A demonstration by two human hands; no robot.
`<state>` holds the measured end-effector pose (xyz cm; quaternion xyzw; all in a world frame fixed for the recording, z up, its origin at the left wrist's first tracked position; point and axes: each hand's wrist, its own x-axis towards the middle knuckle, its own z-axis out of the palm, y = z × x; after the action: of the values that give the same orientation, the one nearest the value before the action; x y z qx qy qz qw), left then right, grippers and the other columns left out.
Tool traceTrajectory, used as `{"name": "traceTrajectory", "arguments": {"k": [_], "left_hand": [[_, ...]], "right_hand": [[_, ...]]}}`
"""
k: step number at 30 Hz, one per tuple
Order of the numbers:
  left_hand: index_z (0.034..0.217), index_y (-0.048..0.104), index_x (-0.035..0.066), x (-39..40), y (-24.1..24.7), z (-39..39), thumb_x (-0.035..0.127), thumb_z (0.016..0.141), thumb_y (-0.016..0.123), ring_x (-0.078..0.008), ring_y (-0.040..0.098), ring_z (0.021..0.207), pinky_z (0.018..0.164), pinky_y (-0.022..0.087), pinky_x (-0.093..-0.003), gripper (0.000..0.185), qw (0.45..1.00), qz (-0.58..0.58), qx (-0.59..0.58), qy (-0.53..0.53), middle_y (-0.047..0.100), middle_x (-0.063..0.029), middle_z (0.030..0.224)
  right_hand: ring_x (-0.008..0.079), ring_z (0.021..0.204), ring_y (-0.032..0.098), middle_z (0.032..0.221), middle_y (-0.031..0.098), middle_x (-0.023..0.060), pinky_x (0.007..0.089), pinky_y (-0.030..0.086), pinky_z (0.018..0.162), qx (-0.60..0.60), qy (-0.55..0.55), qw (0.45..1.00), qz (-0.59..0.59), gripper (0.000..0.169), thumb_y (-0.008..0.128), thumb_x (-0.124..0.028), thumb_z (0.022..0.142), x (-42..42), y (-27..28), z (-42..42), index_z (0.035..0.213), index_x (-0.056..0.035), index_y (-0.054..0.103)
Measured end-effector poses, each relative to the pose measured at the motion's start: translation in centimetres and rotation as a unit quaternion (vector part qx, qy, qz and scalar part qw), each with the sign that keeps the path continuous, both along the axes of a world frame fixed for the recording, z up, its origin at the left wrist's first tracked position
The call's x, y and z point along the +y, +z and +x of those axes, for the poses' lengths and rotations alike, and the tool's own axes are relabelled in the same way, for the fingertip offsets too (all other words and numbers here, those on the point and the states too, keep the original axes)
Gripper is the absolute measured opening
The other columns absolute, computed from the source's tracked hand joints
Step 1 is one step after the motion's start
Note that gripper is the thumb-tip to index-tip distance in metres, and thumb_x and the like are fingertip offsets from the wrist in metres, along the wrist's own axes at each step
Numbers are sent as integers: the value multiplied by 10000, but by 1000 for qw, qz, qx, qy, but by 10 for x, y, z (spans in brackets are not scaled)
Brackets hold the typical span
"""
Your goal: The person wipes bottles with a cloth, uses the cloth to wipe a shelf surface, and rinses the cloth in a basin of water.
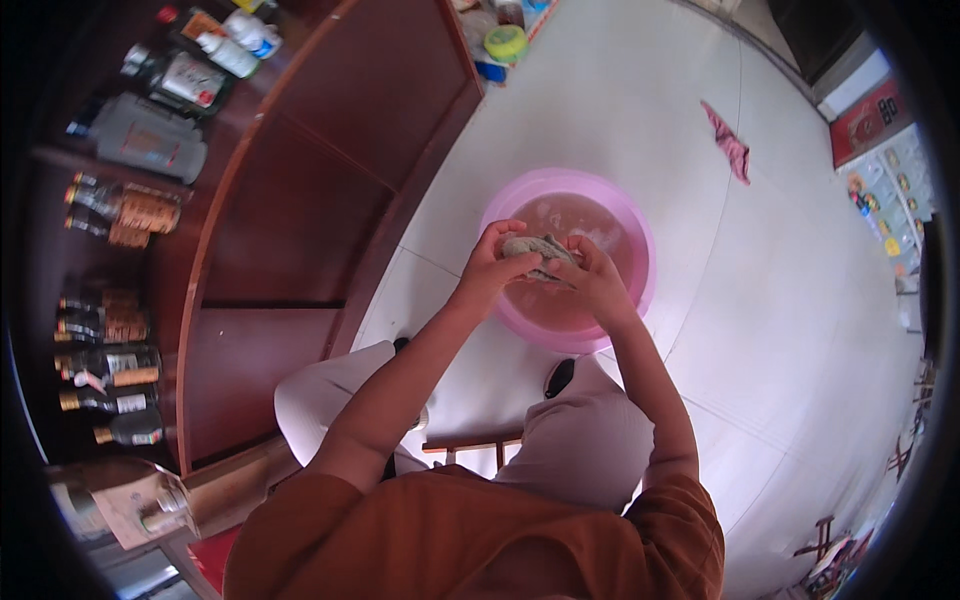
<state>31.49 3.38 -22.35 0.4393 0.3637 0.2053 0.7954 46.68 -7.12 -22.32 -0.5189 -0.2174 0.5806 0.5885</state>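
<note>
Between my two hands is a wet, grey-green bundled cloth [541,253], gripped from both sides. My left hand [495,262] has its thumb across the front of the cloth and its fingers behind. My right hand [592,271] pinches the other end, thumb towards the middle. Both hands are over a pink plastic basin [643,247] on the floor. Cloudy reddish-brown water [551,309] fills much of it, with some foam on the surface. Part of the cloth is hidden by my thumbs and fingers.
A dark red wooden cabinet [300,202] stands on the left, its shelves holding several bottles [150,139]. On the pale tiled floor [750,300] lies a crumpled pink cloth [729,142]. A lime-lidded container [505,43] sits by the cabinet's far corner.
</note>
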Motion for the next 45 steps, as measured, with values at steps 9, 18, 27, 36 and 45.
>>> {"name": "traceTrajectory", "arguments": {"k": [9,18,27,36,45], "left_hand": [[1280,472,80,-49,103,-72,34,822,585,-147,551,1005,813,476,-285,474,993,73,-88,-34,558,-57,1120],[1105,528,64,-78,161,-157,224,858,593,-144,603,745,534,486,-274,302,990,123,-18,66,609,-50,922],[1225,482,78,-105,183,-236,226,801,698,-110,562,853,666,477,-278,497,963,195,-46,-177,583,-31,979],[1013,563,6,-82,149,-279,48,843,591,-103,575,831,764,484,-273,177,966,218,-77,111,597,-38,926],[1288,476,-48,-43,145,-351,182,817,628,-225,601,969,805,520,-373,546,961,-71,-155,217,607,-132,1113]], "right_hand": [[177,976,606,1018,597,47,319,532,664,21,128,991,-18,259,644,-196,832,-16,94,-10,1056,-85,573],[127,717,611,817,655,25,270,488,634,-561,18,812,158,258,669,-223,821,-48,177,-134,966,-13,633],[90,691,542,805,628,0,238,373,558,-202,91,975,17,184,657,-241,809,-42,195,-174,871,-67,656],[118,858,585,954,600,24,254,462,758,-134,230,961,76,300,621,-78,817,-1,212,-235,1111,-40,578],[215,1040,593,1138,603,131,305,459,917,116,313,936,114,481,489,-19,782,54,213,-267,1258,45,513]]}}
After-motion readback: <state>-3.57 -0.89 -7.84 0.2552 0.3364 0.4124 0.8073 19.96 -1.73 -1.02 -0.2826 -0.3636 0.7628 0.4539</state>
